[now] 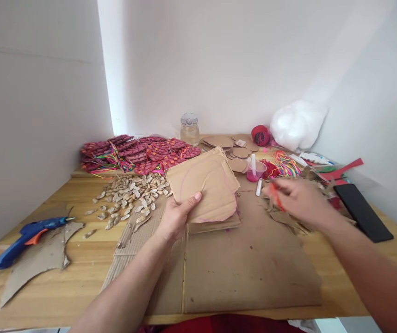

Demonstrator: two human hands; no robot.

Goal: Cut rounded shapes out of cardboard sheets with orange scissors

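My left hand (179, 215) grips a stack of cardboard pieces (208, 185), thumb on top and fingers hidden beneath. A curved purple line is drawn on the top piece, and its right edges look ragged. Off to the right, my right hand (297, 201) is closed around a slim orange object (275, 196); motion blur hides its exact kind. That hand is over brown cardboard scraps (288, 222). Below both hands lies a large flat cardboard sheet (250, 263) on the wooden table.
Peanut shells (132, 194) and a blue glue gun (28, 236) lie left. Behind are patterned red fabric pieces (139, 152), a glass jar (189, 132), cut cardboard shapes (219, 141) and a small pink-stained cup (256, 171). White stuffing (299, 125) and a black phone (363, 212) are right.
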